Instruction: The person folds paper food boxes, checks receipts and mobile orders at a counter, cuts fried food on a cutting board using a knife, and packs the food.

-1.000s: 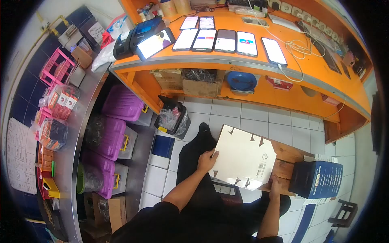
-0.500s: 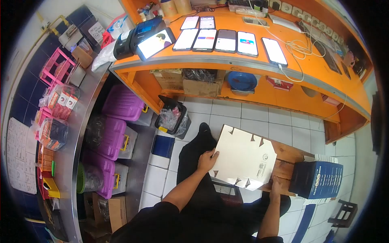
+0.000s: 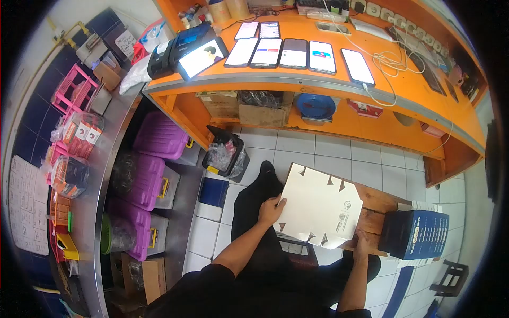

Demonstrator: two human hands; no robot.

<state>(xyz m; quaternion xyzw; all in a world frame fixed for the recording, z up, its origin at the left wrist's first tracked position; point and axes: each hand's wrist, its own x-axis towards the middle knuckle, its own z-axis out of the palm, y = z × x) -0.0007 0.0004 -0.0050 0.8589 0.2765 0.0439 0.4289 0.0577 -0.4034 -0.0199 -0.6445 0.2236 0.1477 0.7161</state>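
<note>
The left hand point(image 3: 271, 211) is pinching the left edge of a white cardboard sheet point(image 3: 319, 205), which is lying over a wooden counter point(image 3: 377, 201). The right hand point(image 3: 362, 242) is touching its lower right corner; whether it is gripping, one cannot tell. In judgement, uneven pulling could be tearing the notched edges, or a loose hold letting it slip. The sheet is bearing a round emblem and illegible small print; a blue stack point(image 3: 416, 236) is showing white lettering, unclear here.

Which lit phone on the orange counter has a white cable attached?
The rightmost lit phone, apart from the others; only its lower end meets a white cable.
</note>
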